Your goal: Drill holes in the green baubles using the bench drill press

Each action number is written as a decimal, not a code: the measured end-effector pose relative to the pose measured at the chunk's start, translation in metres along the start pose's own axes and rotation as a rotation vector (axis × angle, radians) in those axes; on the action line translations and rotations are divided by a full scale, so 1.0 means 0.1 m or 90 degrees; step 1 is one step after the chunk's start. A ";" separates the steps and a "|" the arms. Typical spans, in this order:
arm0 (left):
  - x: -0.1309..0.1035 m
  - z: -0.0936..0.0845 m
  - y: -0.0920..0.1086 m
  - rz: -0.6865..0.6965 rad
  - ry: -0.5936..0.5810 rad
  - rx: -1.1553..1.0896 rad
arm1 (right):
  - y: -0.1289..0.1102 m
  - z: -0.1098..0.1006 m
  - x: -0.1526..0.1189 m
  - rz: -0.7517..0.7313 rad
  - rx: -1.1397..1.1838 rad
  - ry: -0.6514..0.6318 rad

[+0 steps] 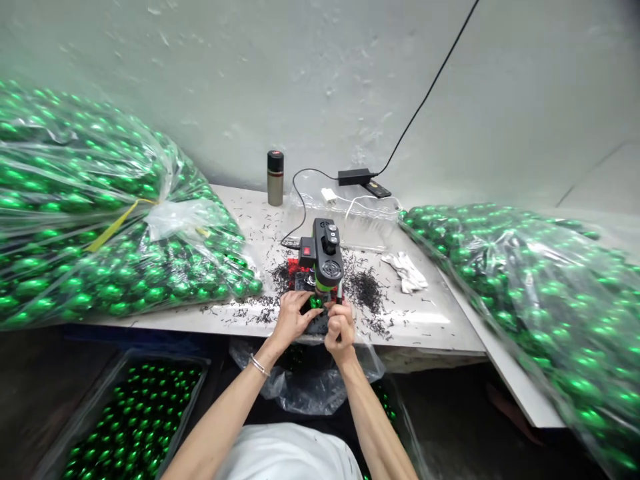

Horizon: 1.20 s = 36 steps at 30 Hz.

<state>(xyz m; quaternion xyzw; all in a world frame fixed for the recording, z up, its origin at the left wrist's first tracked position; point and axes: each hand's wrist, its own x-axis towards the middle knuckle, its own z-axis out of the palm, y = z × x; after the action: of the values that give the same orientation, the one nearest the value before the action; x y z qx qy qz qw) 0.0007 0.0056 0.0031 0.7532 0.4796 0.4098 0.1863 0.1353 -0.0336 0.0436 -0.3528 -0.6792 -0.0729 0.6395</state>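
Observation:
A small black bench drill press point(327, 253) stands on the table in front of me. My left hand point(295, 315) is closed around a shiny green ball point(316, 303) beneath the drill head, with thumb and fingers at its sides. At the right of the machine, my right hand point(341, 325) is wrapped round the drill press's lever handle point(340, 293). The drill tip is hidden behind the head. Small black bits point(367, 290) lie scattered around the base, heaped most thickly at its right.
Large clear bags of green balls fill the left point(100, 247) and right point(530, 280). Behind the machine are a bottle point(275, 179), a power adapter point(355, 177) and a clear plastic tray point(370, 227). White gloves point(407, 272) lie to the right. Below stands a bin of green balls point(135, 413).

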 end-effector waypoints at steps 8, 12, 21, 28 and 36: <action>0.00 0.01 0.03 -0.008 0.039 -0.027 | -0.28 -0.11 0.55 0.162 -0.002 0.032; -0.32 -0.11 0.09 0.051 0.047 -0.029 | -0.40 -0.13 0.74 0.258 0.016 0.020; -0.14 -0.80 -0.15 -0.072 0.131 0.139 | -0.34 -0.02 0.47 0.273 0.064 0.102; 0.84 -1.32 -0.65 -0.237 0.008 0.161 | -0.37 -0.01 0.46 0.284 0.059 0.109; 0.93 -1.42 -0.64 -0.327 -0.057 0.013 | -0.37 -0.03 0.44 0.260 0.048 0.092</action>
<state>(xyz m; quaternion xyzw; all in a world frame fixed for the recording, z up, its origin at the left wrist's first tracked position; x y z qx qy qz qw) -0.1295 0.1013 0.0852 0.6262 0.6503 0.3104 0.2977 0.1196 -0.0457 0.0975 -0.4526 -0.5484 0.0584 0.7007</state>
